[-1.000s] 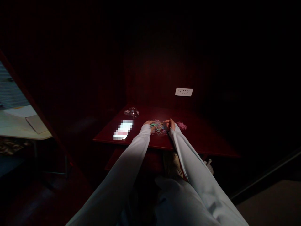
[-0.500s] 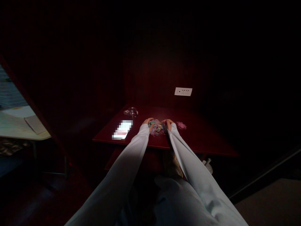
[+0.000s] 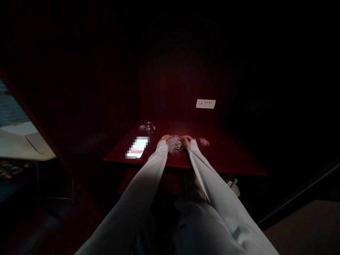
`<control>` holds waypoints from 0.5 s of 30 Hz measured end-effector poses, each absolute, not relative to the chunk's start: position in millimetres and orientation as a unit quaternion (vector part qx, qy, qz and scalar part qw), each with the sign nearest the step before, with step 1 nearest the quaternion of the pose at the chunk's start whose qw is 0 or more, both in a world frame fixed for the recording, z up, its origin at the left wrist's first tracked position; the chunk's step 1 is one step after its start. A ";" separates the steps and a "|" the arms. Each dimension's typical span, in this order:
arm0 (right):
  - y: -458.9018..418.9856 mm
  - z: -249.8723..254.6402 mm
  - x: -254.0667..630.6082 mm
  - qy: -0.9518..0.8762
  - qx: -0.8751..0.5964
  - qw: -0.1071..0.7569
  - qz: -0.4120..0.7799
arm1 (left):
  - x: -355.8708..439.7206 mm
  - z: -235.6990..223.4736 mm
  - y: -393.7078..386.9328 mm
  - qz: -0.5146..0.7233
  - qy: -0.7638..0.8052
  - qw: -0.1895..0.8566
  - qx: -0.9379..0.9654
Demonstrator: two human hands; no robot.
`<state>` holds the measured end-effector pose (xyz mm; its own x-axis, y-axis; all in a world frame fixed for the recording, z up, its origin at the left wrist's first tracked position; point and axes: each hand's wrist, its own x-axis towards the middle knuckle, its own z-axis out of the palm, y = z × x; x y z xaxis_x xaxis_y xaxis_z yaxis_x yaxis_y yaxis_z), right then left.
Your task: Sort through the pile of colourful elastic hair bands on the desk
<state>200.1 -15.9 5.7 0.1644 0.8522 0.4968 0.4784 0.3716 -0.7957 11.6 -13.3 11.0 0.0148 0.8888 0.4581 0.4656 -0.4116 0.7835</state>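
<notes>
A loose heap of small coloured elastic hair ties [image 3: 175, 144] lies on the dark red desk [image 3: 212, 157], mixed in pink, purple, green and yellow. At its left edge rests my left hand [image 3: 165, 138], fingers stretched along the heap. My right hand [image 3: 187, 139] touches the opposite edge, its fingers extended over the ties. Both hands look open, with nothing plainly gripped, though the fingertips are small and partly lost among the ties. Just right of my right hand sits a separate small pile of pink hair ties [image 3: 204, 142].
A lit phone [image 3: 137, 147], its screen blurred out, lies left of my left hand. Behind it is a clear container [image 3: 149, 126]. A white power socket [image 3: 205, 103] is on the back panel. Another table [image 3: 16, 147] with a box stands at far left.
Green ties that were in my left hand now lie in the heap. My right fingers have gone from closed together to stretched out. The pink pile looks unchanged.
</notes>
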 end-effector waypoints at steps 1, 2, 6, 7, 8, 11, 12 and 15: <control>-17.2 6.8 199.7 -0.610 -0.549 0.546 0.170 | 12.7 10.3 -12.2 0.482 0.503 0.217 0.684; -18.7 8.0 199.1 -0.598 -0.562 0.546 0.169 | 13.8 9.5 -11.1 0.473 0.506 0.219 0.687; -23.1 10.8 197.2 -0.597 -0.569 0.539 0.170 | 18.1 6.3 -6.8 0.466 0.506 0.221 0.691; -23.3 10.8 197.0 -0.598 -0.569 0.538 0.171 | 19.3 5.6 -5.7 0.466 0.505 0.224 0.691; -23.0 10.4 197.1 -0.597 -0.570 0.538 0.172 | 20.6 5.0 -4.7 0.467 0.506 0.228 0.688; -18.7 8.3 198.2 -0.589 -0.575 0.543 0.168 | 23.6 4.0 -2.3 0.460 0.522 0.251 0.673; -16.3 7.7 198.9 -0.586 -0.578 0.545 0.164 | 24.1 3.9 -2.1 0.453 0.528 0.253 0.672; -7.1 7.6 201.6 -0.593 -0.592 0.530 0.134 | 23.5 4.1 -4.3 0.429 0.522 0.227 0.701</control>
<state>201.6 -7.1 7.6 0.2617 0.8428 0.4703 0.5596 0.2645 -0.7854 23.5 -4.3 4.1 0.0872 0.9269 0.3651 0.5371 -0.3524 0.7664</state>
